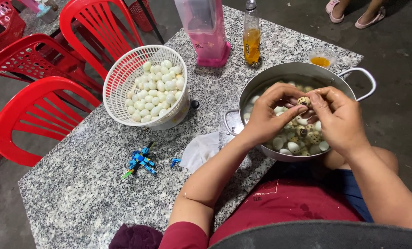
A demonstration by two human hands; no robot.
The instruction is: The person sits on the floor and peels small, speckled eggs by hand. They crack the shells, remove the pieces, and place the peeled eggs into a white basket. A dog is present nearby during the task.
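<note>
Both my hands meet over a steel pot (279, 73) at the table's near right edge. A small speckled quail egg (303, 101) is pinched between the fingertips of my left hand (269, 115) and my right hand (337, 121). Inside the pot lie several more quail eggs (303, 140), some speckled and some white, in water. To the left stands a white plastic basket (123, 87) filled with several peeled white eggs (156, 91).
A granite table (76, 184) holds a white tissue (199, 150), a small blue brick toy (140, 162), a pink container (205, 30), a bottle of orange drink (251, 34) and a small cup (321, 59). Red plastic chairs (35, 110) stand on the left. Another person's feet (353, 11) are at top right.
</note>
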